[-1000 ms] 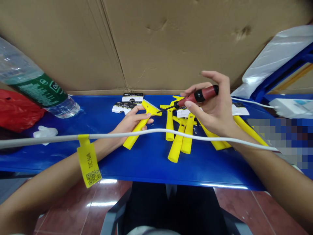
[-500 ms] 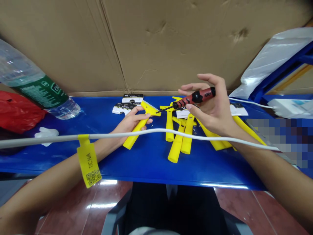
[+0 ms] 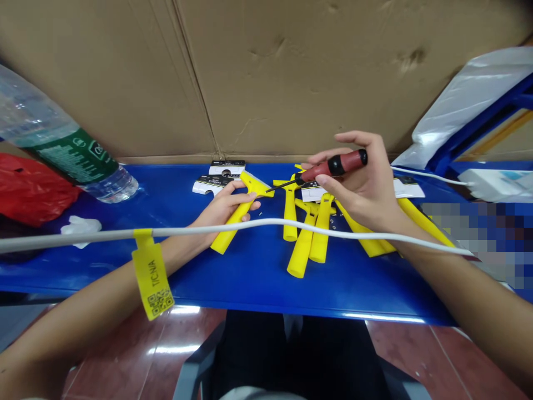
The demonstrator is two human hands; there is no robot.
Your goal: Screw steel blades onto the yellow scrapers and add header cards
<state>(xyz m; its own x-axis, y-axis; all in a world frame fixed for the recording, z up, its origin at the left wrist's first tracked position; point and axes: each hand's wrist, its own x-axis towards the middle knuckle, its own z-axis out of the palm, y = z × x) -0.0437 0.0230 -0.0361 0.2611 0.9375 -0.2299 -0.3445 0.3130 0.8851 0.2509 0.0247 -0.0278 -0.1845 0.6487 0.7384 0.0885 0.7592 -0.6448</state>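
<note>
My left hand (image 3: 222, 211) is wrapped round a yellow scraper-like tool (image 3: 227, 238), its wide head up and its handle pointing down to the left. In my right hand (image 3: 368, 189) is a red and black screwdriver (image 3: 352, 161), held between thumb and fingers. The screwdriver's thin shaft points left, and its tip meets the wide head of the held yellow tool. Several more yellow tools (image 3: 300, 253) lie on the blue table just right of my left hand and beneath my right hand. Small bits lie among them.
Black and white cards (image 3: 208, 184) lie behind my left hand. At the left are a large bottle (image 3: 79, 155), a red bag (image 3: 29, 191) and crumpled white plastic (image 3: 81, 229). A white cable (image 3: 266, 222) crosses the view. Cardboard (image 3: 291, 78) stands behind the table (image 3: 250, 283).
The screwdriver's grip shows a different side, as if turned, and the fingers of my right hand have shifted slightly on it. My left hand holds the yellow tool as before.
</note>
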